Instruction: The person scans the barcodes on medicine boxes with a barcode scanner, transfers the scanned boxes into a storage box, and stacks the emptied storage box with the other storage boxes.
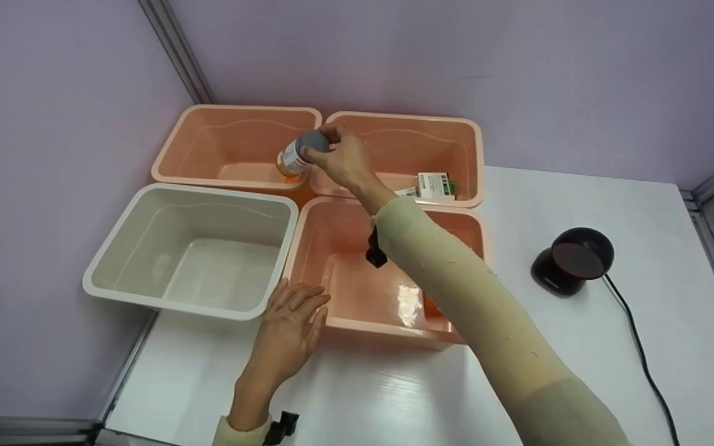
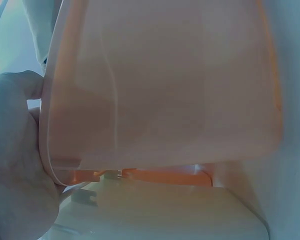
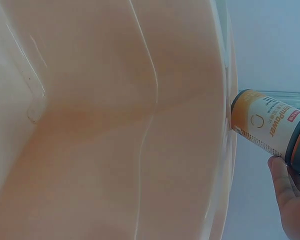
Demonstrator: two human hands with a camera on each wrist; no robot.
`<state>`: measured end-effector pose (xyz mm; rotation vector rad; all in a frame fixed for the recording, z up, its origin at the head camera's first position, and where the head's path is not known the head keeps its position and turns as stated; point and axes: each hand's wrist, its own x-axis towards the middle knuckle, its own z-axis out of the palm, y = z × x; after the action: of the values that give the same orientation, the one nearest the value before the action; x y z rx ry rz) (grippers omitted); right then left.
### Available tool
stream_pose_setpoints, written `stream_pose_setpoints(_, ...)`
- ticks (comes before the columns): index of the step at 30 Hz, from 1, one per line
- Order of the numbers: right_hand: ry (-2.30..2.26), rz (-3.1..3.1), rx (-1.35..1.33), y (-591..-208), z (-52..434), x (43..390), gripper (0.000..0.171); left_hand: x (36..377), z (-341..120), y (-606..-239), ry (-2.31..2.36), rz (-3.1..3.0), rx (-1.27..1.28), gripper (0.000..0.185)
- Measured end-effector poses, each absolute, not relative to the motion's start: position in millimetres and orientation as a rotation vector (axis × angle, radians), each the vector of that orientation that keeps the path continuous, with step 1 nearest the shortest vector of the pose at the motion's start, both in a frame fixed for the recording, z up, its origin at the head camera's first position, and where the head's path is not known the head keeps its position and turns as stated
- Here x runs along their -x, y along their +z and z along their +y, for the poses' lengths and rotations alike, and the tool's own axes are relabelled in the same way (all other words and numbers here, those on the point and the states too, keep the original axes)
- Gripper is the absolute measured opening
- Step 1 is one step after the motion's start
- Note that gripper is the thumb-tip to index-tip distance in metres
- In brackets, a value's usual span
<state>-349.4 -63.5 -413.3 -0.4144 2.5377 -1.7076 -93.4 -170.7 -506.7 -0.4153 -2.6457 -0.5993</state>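
Observation:
My right hand (image 1: pixel 348 158) holds a pill bottle (image 1: pixel 294 160) by its grey lid. The bottle is tilted, base down and to the left, above the right end of the back-left pink bin (image 1: pixel 239 110). Its white and orange label (image 3: pixel 272 120) shows in the right wrist view. My left hand (image 1: pixel 286 331) rests at the front-left corner of the front pink bin (image 1: pixel 357 291), fingers laid over the rim. In the left wrist view that bin's outer wall (image 2: pixel 165 90) fills most of the picture, with the hand (image 2: pixel 15 150) at its rim.
A light grey bin (image 1: pixel 227 266) stands at front left. Small boxes (image 1: pixel 434 184) lie in the back-right pink bin (image 1: pixel 419 142). An orange object (image 1: pixel 431 305) is partly hidden by my sleeve. A black scanner-like device (image 1: pixel 574 260) with a cable (image 1: pixel 636 334) stands at right.

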Motion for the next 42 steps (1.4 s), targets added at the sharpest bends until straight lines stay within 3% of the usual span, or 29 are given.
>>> stream_pose_setpoints(30, -1.535, 2.665, 0.375, -434, -101, 341, 0.058, 81, -170, -506, -0.625, -2.642, 0.422, 0.026)
stream_pose_setpoints(42, -1.485, 2.727, 0.369, -441, -102, 337, 0.049, 82, -168, -508, -0.625, -2.646, 0.43, 0.027)
